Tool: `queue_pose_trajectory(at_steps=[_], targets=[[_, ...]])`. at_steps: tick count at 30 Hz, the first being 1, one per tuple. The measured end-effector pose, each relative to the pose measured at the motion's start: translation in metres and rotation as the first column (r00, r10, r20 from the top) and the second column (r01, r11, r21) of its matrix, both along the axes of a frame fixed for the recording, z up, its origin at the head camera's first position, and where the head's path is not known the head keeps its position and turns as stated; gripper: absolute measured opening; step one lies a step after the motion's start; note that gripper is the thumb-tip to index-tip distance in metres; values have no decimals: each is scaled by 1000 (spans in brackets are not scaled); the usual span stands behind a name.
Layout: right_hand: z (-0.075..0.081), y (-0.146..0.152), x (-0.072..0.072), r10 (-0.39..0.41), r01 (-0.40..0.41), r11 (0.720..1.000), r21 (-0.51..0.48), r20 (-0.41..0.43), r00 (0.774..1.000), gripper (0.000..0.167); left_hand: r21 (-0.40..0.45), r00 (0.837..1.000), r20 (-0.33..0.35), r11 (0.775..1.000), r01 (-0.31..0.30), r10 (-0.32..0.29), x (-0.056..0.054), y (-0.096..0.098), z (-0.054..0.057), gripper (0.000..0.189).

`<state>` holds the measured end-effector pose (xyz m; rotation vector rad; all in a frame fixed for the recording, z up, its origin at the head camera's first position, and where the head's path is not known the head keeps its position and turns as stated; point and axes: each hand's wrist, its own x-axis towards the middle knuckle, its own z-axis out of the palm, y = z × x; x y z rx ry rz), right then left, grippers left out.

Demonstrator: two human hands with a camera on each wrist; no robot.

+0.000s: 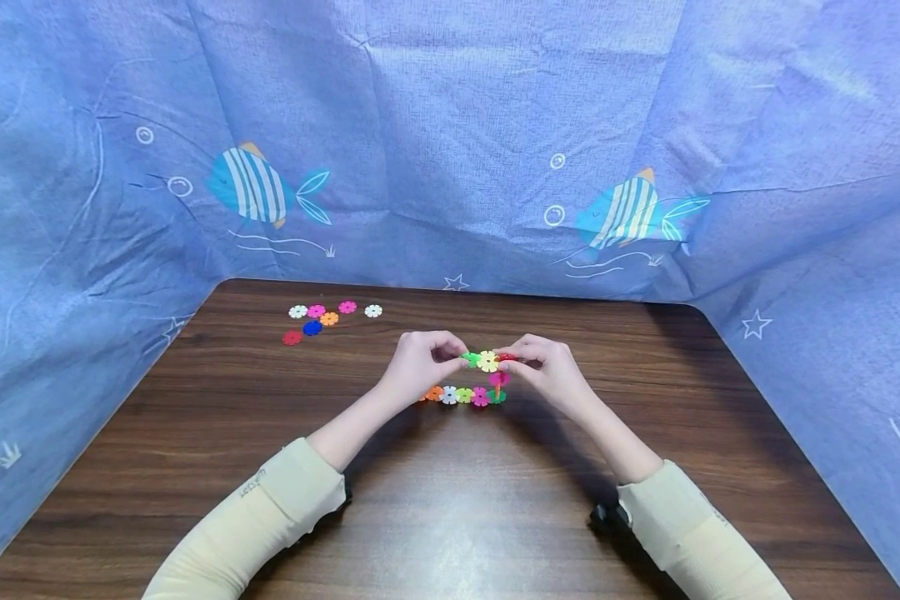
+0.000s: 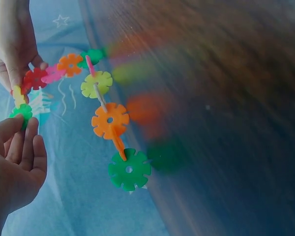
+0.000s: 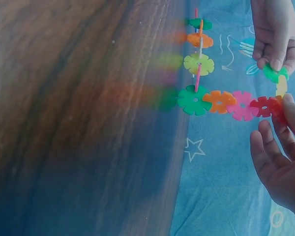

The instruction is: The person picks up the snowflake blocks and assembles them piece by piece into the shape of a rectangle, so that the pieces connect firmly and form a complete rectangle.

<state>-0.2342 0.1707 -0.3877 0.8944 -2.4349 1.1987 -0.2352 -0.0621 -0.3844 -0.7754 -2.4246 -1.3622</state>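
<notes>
Interlocking flower-shaped plastic discs form a chain above the brown table. My left hand pinches a bright green disc between thumb and fingers. The right hand pinches the red end of the chain, near a red disc. Between the two hands a pale yellow disc joins the green and red pieces. Below the red disc, a pink disc and an orange disc lead down to a green corner disc. From there a lower row runs left, with an orange disc and another green disc.
Several loose discs lie at the table's back left, among them a blue disc, a red disc and a white disc. A blue fish-print cloth hangs behind the wooden table.
</notes>
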Motion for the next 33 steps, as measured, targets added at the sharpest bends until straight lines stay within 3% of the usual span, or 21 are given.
queue_pose_trajectory(at_steps=[6,13,22,27,33], targets=[[5,-4,4,-16,15,1000,-27,-14,1000,18,3,1000,-20,1000,-5,5,1,2,2,4],[29,-14,22,-12,11,1000,-23,-18,1000,15,3,999,-43,1000,13,-13,2,4,2,4],[31,-13,22,-17,17,1000,-7,-10,1000,15,-14,1000,-11,1000,6,-6,0,2,0,8],[30,-11,22,-19,19,1000,0,-14,1000,16,-51,999,22,997,50,-49,-4,-12,2,21],[30,-5,22,-26,26,1000,8,-14,1000,17,-147,999,33,989,33,-28,-13,-46,7,37]])
